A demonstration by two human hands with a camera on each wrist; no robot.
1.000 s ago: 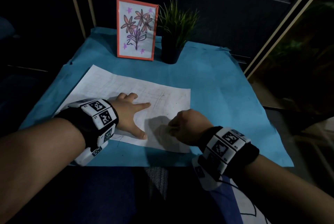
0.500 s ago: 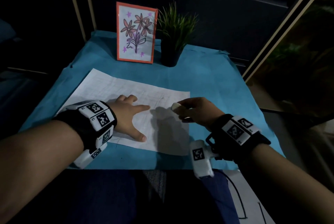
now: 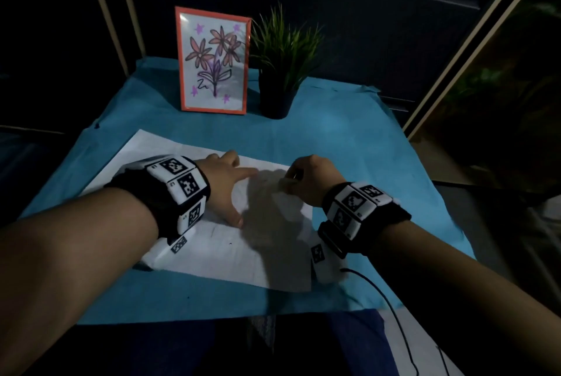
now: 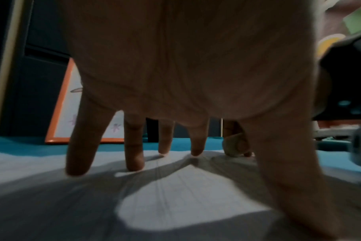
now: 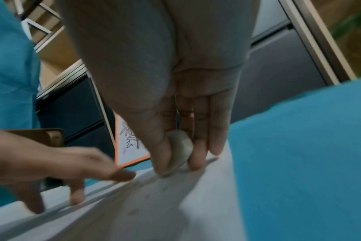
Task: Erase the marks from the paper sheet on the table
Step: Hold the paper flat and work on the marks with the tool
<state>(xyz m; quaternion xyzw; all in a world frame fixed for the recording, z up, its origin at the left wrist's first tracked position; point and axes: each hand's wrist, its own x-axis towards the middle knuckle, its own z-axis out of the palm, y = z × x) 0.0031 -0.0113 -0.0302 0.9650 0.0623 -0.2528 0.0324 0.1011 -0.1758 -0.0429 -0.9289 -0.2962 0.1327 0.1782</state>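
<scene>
A white paper sheet point(image 3: 218, 257) with faint pencil lines lies on the blue table cover point(image 3: 358, 145). My left hand point(image 3: 226, 190) presses flat on the paper point(image 4: 185, 192) with its fingers spread. My right hand point(image 3: 306, 184) pinches a small pale eraser point(image 3: 285, 185) between thumb and fingers near the paper's right edge. In the right wrist view the eraser point(image 5: 178, 152) touches the paper point(image 5: 155, 203), with the left hand point(image 5: 58, 164) to its left. A few small dark marks show on the sheet's near part.
An orange-framed flower drawing point(image 3: 214, 61) stands at the back of the table beside a potted green plant point(image 3: 280, 69). A black cable point(image 3: 391, 306) runs from the right wristband toward the table's front edge. Dark panels rise behind the table.
My right hand lifted off the paper's near part, swung out to the right edge with the eraser showing, and now sets it down farther back. The left hand stayed pressed on the sheet.
</scene>
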